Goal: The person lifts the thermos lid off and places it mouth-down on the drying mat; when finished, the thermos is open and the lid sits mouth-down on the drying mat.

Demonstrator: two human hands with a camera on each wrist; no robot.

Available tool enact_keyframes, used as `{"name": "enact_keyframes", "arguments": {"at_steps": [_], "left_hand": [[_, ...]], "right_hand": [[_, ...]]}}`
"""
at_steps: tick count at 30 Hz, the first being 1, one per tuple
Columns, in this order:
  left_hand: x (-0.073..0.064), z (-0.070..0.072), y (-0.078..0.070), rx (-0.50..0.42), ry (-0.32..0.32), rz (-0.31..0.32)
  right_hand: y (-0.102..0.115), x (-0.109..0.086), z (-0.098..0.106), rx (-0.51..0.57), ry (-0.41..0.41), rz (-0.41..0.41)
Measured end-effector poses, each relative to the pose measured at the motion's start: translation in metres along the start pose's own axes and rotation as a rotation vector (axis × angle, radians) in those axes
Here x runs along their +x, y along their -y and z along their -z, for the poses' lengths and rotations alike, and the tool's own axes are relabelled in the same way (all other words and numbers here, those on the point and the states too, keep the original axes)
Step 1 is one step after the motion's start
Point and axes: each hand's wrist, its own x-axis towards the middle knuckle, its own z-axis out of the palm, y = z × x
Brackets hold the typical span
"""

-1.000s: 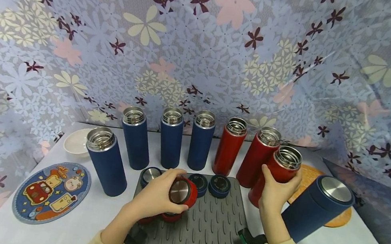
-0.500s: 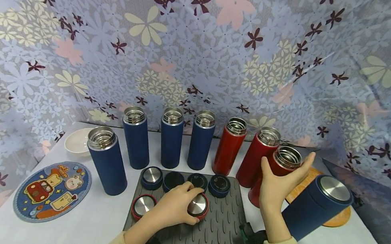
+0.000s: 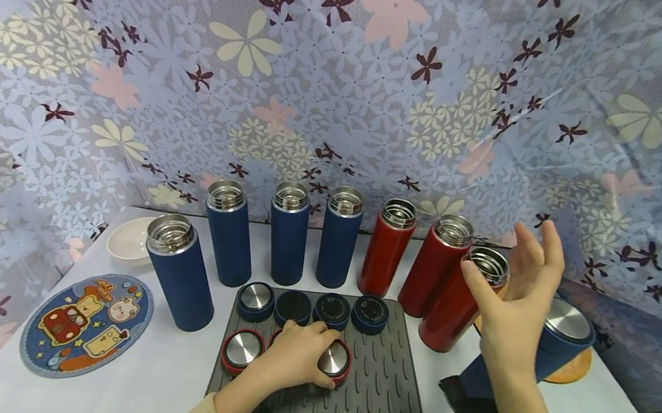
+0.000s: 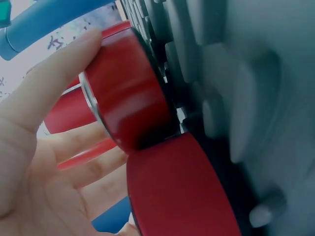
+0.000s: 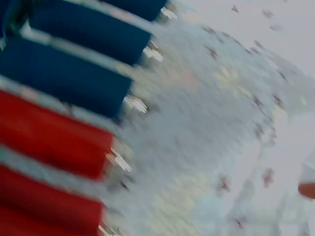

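My left hand (image 3: 295,359) holds a red bottle lid (image 3: 335,360) with a steel top, thumb and fingers on either side, down on the grey ridged mat (image 3: 370,402). In the left wrist view the thumb touches that lid (image 4: 133,93), and another red lid (image 4: 177,191) sits against it. A third red lid (image 3: 243,348) lies at the left. My right hand (image 3: 519,303) is raised with spread fingers, holding nothing, between an uncapped red bottle (image 3: 450,315) and a tilted-looking blue capped bottle (image 3: 563,342). The right wrist view is blurred.
Several blue lids (image 3: 331,310) line the mat's back edge. Behind stand uncapped blue bottles (image 3: 287,246) and red bottles (image 3: 386,257). At left are a round cartoon mat (image 3: 87,325) and a white bowl (image 3: 131,241). An orange round board (image 3: 573,368) lies at right.
My left hand moved right and lowered the red lid to the mat beside the other red lids. My right hand let go of the red bottle and moved right.
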Motion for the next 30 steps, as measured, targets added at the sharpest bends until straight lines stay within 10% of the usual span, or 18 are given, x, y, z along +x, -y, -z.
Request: {"name": "enact_keyframes", "arguments": {"at_steps": [8,19,24,30], "left_hand": [[0.000,-0.001,0.000,0.051,0.024,-0.029],[0.001,-0.004,-0.001,0.084,0.024,-0.038],[0.000,-0.003,-0.002,0.103,0.020,-0.036],[-0.001,-0.003,-0.001,0.091,0.018,-0.037]], "right_hand": [[0.030,0.031,0.059,0.103,0.298,-0.006],[-0.006,0.065,0.147,0.389,0.757,0.145],[-0.040,0.067,0.180,0.337,0.999,0.024],[-0.082,0.055,0.206,0.197,1.036,-0.229]]}}
